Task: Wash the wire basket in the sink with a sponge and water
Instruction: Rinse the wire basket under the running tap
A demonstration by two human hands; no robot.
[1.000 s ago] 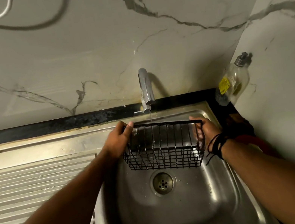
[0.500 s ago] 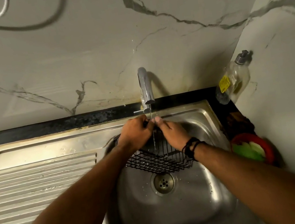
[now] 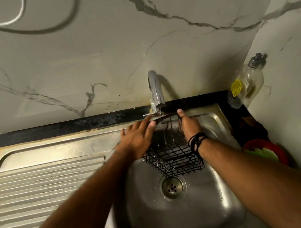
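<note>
So the wire basket (image 3: 173, 156) is tipped up on end inside the sink (image 3: 183, 214), just under the tap (image 3: 155, 91), with its open mouth facing roughly back toward the person and its long axis running from the tap down toward the drain (image 3: 171, 187). A thin trickle of water is coming off the tap onto the top edge. The right hand (image 3: 189, 127) is on the tap-right side of the basket, fingers curled over the upper rim, thumb poking up near the top bar, so that grip looks like it's pinching the rim and carrying the weight. The left hand (image 3: 137, 138) is on the other side of the tap, fingers straight and spread, lying flat against the basket's left edge, more steadying than holding; it's a bit blurred, so I can't say exactly how much of it touches wire. No sponge in either hand. There's something red and green (image 3: 263, 152) sitting on the counter well right of the tap, below the soap bottle (image 3: 245, 85), might be the sponge in a dish, can't tell for sure. My guess is the rinse is underway and the scrub hasn't started. If that thing is the sponge, the right hand is nearer it, but it's the one holding, so the left would need to take the basket first.
</note>
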